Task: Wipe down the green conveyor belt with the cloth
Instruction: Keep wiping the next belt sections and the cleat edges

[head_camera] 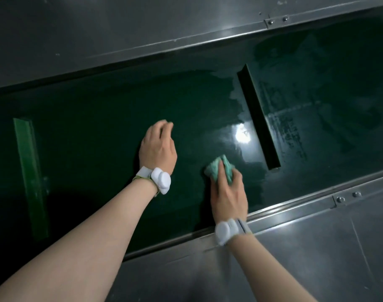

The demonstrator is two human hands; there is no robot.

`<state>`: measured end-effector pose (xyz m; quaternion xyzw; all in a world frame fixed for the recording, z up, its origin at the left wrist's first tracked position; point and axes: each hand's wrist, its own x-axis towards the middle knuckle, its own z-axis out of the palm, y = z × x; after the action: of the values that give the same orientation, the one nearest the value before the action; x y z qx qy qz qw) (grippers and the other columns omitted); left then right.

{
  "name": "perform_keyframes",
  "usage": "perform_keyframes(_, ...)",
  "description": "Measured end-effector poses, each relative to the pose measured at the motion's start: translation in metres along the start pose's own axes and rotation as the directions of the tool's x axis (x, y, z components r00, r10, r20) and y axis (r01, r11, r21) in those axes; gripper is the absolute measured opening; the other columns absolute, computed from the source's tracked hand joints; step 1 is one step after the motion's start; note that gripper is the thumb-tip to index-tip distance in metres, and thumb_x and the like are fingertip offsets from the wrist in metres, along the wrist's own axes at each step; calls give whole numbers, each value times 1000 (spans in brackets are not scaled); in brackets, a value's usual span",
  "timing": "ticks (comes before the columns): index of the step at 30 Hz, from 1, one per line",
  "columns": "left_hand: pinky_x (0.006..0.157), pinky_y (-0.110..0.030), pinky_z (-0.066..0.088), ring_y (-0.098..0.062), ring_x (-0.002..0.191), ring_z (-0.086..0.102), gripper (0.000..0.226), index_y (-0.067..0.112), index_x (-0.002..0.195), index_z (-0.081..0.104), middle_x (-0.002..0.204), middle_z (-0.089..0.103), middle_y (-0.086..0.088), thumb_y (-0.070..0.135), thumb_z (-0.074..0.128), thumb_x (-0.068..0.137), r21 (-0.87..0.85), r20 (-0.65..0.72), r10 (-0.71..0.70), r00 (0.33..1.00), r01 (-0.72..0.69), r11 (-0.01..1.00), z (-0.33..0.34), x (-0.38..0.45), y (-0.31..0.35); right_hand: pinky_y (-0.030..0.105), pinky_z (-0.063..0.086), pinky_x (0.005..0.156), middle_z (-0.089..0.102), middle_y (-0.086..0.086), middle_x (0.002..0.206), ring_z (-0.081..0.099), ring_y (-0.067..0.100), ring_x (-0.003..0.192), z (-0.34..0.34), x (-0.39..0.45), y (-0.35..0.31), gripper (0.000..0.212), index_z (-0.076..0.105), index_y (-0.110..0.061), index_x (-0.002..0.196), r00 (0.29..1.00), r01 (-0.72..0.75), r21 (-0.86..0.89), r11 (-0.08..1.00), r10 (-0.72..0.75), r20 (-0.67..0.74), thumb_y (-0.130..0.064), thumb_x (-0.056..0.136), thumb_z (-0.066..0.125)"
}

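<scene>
On the green conveyor belt [103, 118], just toward five o'clock of centre, the right hand [228, 197] grips a bunched teal cloth [218, 168], pressing it to the wet, glossy surface. At nine o'clock of it, the left hand [157, 147] rests empty, fingers curled loosely together. A raised cleat [258, 118] crosses at two o'clock.

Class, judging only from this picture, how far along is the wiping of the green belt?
Done: a wet sheen covers the dark green conveyor belt around the raised dark cleat. In hand: the right hand presses the crumpled teal cloth onto the belt; the left hand rests empty. Left: the duller stretch toward the lighter green cleat.
</scene>
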<state>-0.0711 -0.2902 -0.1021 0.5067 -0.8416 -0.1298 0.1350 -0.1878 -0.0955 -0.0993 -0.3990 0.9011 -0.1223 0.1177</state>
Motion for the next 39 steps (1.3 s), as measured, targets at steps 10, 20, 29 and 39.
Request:
perform_keyframes(10,73,-36,61,-25,122,62,32,14,124,72,129,66,-4,5,60,95,89,19,84,996,-86,992,9,-7,-6,42,49,74,45,19,129,58,41,100,-23,204,-13,55,40,-16,150,993,89,-305,948,-107,-42,-15,97,53)
perform_keyframes(20,86,-34,59,-23,131,55,37,14,132,66,137,61,-2,9,49,99,52,3,87,996,-87,995,13,-6,-11,48,55,67,41,20,131,58,46,97,-31,57,75,75,34,-17,156,999,51,-251,967,-53,-1,-21,89,68)
perform_keyframes(29,97,-37,56,-23,131,55,37,14,131,68,136,62,-4,10,47,100,54,-39,89,995,-87,995,21,-8,-18,43,53,78,43,23,135,58,42,104,-21,206,-14,59,39,-11,152,995,97,-340,935,-99,10,-5,96,53)
perform_keyframes(39,106,-38,51,-23,133,55,40,15,132,67,139,62,-4,16,38,104,40,-36,97,995,-96,995,21,-11,-12,43,51,84,41,18,135,55,40,114,-30,248,-44,52,38,-23,152,999,-20,-164,986,12,-50,-20,101,49)
